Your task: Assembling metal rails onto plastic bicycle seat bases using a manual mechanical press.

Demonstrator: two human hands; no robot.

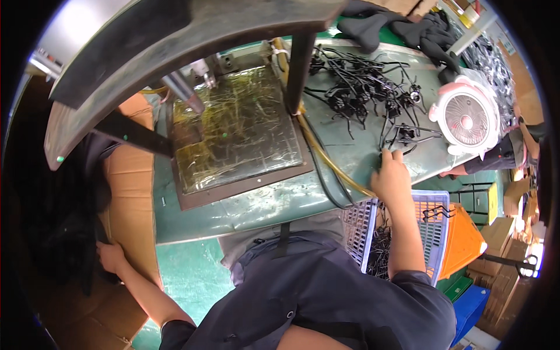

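Worktop (262, 201), green and worn, is carrying a flat press plate (236, 131) covered with scratched film near its left edge, while a dark machine arm (175, 41) is arching over it. A heap of black wire clips (367, 93) is lying toward the far right corner, beside a small pink fan (466, 119). A cardboard box (125, 233) is standing at the worktop's left edge, holding dark material. A lilac plastic basket (434, 224) is hanging below the near right edge, with more clips inside. The right hand (389, 175) is resting at that near right edge, fingers curled onto a black clip (402, 134). The left hand (111, 256) is reaching into the box, fingers spread against the dark material.
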